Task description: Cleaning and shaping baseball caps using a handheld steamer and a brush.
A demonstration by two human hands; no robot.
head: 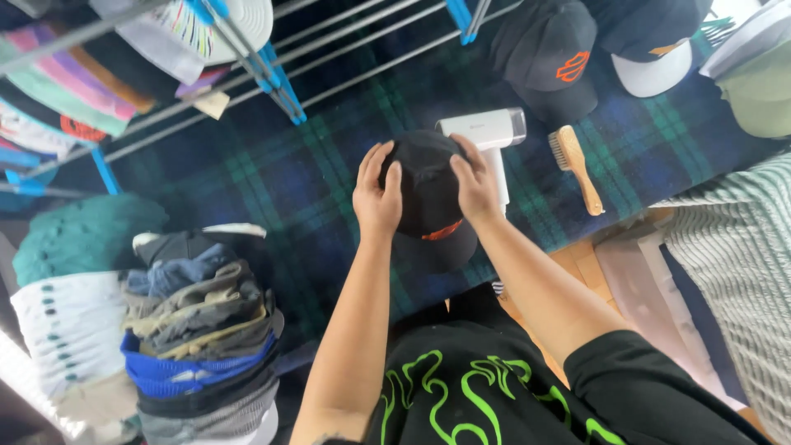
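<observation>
Hands (377,194) (476,185) grasping black cap (428,202) by its crown, one each side.
Even pressure from both palms should keep the crown round; steamer (492,136) and brush (575,167) lie just beyond.

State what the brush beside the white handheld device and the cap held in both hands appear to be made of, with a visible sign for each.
Brush: probably unvarnished wood, pale tan and matt, with light bristles. Black cap: apparently matt woven cloth, no shine, with orange stitched detail near the brim.
</observation>
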